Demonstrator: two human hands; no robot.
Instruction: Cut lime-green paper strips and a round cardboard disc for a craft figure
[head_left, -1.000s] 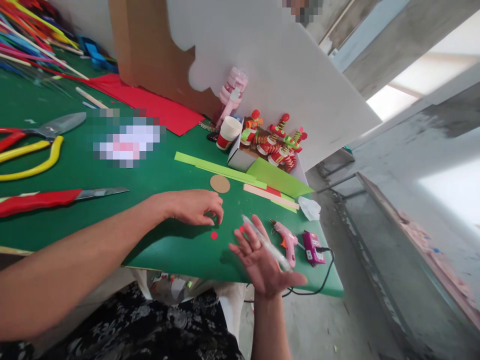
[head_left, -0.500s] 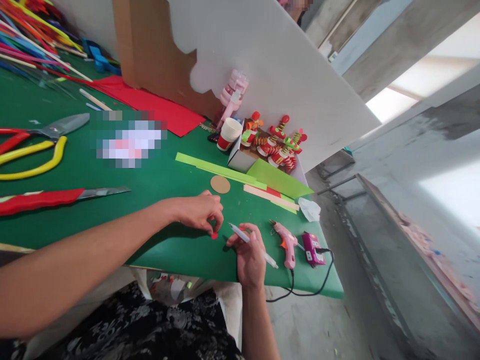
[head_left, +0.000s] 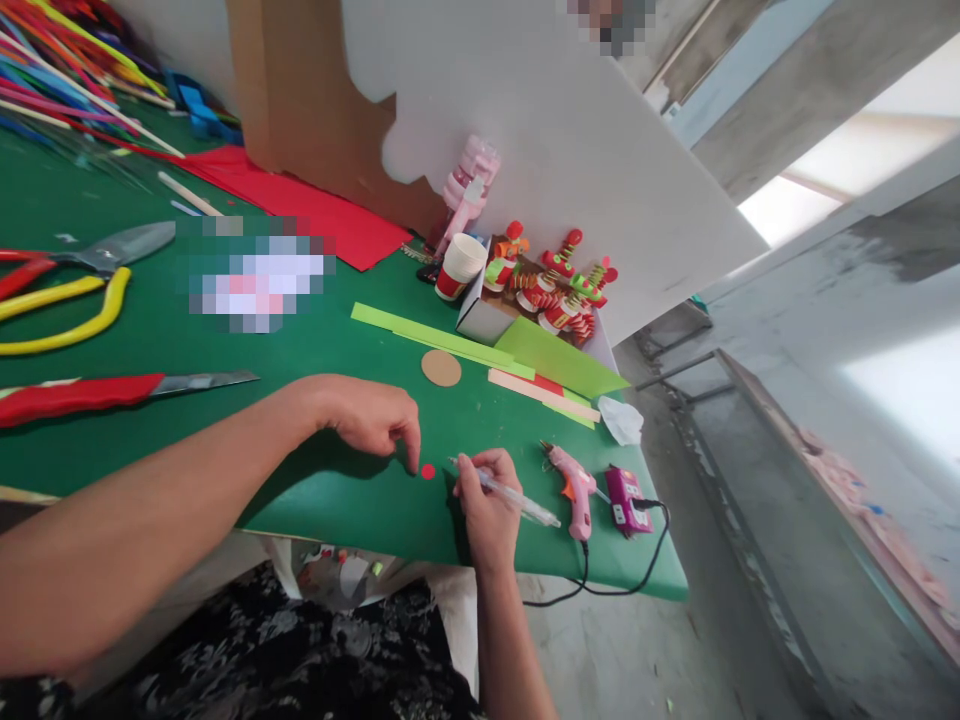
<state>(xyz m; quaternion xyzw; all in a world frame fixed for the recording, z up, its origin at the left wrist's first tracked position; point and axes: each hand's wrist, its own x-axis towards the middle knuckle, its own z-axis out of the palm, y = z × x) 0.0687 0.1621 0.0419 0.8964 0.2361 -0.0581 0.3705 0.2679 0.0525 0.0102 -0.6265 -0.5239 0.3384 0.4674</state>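
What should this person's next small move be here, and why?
Probably shift the right hand slightly left, bringing the pen to the small red disc. The pen's thin end points toward the disc but stops short of it, and the left hand has a finger lowered close to the disc's other side.

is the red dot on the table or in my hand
On the table: green surface surrounds the red dot, just beside the left hand; the right hand holds a pen.
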